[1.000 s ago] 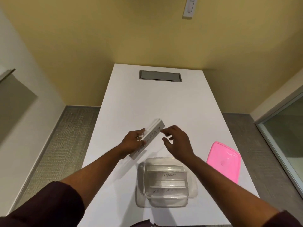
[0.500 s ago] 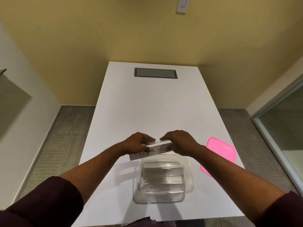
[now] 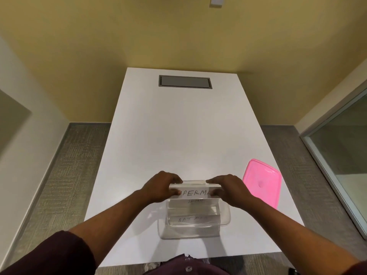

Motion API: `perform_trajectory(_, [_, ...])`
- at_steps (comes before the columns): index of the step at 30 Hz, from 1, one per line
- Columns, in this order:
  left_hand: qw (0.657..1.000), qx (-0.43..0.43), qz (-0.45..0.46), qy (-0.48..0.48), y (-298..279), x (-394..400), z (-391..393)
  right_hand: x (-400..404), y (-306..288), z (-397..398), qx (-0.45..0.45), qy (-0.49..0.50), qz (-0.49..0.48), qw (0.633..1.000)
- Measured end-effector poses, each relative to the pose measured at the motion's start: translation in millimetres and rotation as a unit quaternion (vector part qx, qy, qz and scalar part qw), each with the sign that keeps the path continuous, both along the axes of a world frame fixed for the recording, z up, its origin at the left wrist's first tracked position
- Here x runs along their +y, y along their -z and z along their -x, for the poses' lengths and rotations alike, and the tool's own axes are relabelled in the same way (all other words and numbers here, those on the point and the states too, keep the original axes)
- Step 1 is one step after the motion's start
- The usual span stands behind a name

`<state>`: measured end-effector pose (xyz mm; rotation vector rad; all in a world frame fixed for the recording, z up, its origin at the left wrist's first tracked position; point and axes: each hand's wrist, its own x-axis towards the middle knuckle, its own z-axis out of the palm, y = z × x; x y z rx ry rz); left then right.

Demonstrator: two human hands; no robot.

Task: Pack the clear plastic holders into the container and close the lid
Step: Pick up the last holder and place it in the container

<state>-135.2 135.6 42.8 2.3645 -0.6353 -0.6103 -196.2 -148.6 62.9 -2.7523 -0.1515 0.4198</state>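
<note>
Clear holder (image 3: 195, 190) over container (image 3: 225, 215), far end.
L hand (image 3: 161, 188) and R hand (image 3: 230, 190) pinch its ends; two holders already inside. Next: lower flat, then fetch pink lid (image 3: 262, 182), lying right.

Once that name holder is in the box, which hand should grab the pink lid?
Probably the right hand: the pink lid lies on the table just beside it, while the left hand would have to cross over the container.
</note>
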Motion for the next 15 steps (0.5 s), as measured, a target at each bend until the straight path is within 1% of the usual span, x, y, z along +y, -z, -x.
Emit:
perform_trajectory(6, [0.998, -0.023, -0.054, 0.017, 16.2, -11.9, 26.2, -8.0, 10.7, 18.5, 0.024, -0.028, 0.039, 0.999])
perform_trajectory(10, [0.993, -0.036, -0.11, 0.037, 25.9, -18.9, 37.2, -6.4, 17.2, 22.5, 0.048, -0.048, 0.058, 0.996])
perform_trajectory(15, [0.981, -0.089, -0.156, 0.079, 32.4, -28.3, 42.1, -6.1, 27.9, 23.4, 0.081, -0.075, 0.079, 0.991])
